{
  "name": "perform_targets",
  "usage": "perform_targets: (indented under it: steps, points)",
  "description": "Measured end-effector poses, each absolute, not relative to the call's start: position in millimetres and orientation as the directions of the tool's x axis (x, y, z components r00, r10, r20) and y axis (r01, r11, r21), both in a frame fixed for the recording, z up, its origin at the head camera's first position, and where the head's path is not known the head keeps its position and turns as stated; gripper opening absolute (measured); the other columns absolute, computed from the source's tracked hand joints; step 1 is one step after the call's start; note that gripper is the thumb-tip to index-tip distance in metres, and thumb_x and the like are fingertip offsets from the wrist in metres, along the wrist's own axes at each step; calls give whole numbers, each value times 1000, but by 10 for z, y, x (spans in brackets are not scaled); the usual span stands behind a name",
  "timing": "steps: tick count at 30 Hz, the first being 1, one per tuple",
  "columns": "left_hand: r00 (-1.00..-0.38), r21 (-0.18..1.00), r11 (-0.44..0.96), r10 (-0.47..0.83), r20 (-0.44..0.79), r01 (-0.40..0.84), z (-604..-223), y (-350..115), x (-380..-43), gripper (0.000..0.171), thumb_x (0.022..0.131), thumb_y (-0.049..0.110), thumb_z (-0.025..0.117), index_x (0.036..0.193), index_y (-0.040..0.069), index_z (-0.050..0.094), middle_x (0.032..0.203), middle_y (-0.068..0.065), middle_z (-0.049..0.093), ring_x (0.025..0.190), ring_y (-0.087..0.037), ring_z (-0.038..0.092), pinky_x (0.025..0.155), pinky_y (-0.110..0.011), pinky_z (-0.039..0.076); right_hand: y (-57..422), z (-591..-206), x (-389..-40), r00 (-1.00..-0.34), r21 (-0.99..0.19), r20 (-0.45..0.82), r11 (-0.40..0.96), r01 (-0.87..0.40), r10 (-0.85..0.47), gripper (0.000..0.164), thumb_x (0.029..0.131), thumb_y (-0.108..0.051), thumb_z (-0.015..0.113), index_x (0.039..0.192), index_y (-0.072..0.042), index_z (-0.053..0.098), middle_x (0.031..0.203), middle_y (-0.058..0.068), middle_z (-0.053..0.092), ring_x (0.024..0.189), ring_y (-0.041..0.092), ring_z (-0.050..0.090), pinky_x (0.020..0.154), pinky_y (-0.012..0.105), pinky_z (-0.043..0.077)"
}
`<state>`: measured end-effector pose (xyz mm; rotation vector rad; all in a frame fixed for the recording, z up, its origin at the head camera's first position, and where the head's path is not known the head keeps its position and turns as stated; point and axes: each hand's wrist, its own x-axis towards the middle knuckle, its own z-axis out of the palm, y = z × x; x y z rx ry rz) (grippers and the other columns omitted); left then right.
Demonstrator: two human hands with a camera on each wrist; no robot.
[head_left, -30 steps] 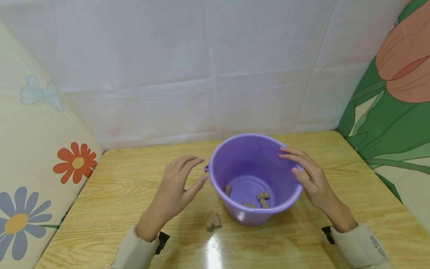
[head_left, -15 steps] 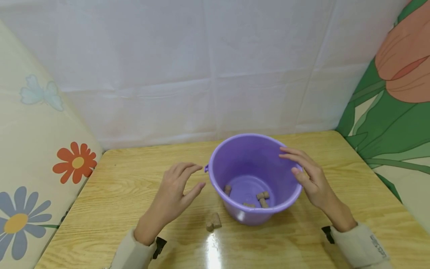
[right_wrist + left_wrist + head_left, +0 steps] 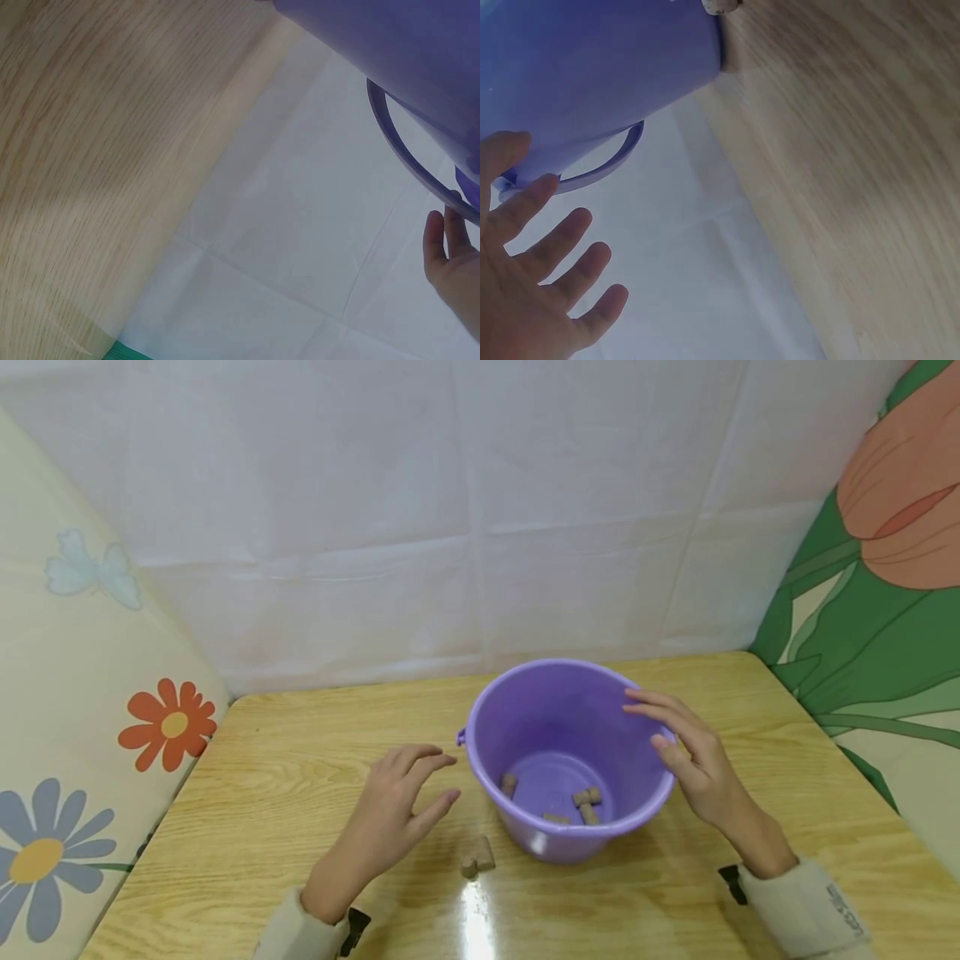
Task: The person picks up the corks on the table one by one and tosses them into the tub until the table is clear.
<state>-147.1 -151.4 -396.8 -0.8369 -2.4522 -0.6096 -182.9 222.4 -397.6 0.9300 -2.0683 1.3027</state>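
Observation:
A purple bucket (image 3: 538, 827) stands on the table, with several brown corks (image 3: 587, 796) on its bottom. Two more corks (image 3: 483, 853) lie touching or nearly so on the tabletop, in front of it to the left. My left hand (image 3: 386, 814) hovers left of the bucket, fingers spread and loosely bent, holding nothing. At the right side of the rim is my right hand (image 3: 701, 764), its fingers extended over the edge; whether they press on it I cannot tell. The bucket's handle (image 3: 409, 157) hangs behind, seen in both wrist views.
The wood-grain table (image 3: 300, 752) ends at a white sheet (image 3: 337, 527) hung along the back. Panels painted with flowers (image 3: 175, 723) flank the left and right sides. Glare brightens the tabletop near the front.
My left hand has come down a little, toward the front of the table, away from the bucket's left lug. The right hand, bucket and corks stay put.

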Motion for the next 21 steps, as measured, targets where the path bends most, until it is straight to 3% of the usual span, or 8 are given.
perform_targets:
  steps: [21]
  points:
    - [-780, 281, 732, 535, 325, 620, -4205, -1548, -1322, 30, 86, 28, 76, 113, 18, 70, 119, -8, 67, 114, -27, 60, 95, -54, 50, 2222, -3975, -1825, -628, -554, 729, 304, -775, -274, 38, 92, 4, 44, 124, 5, 63, 139, 16, 58, 137, 18, 48, 116, 21, 33]
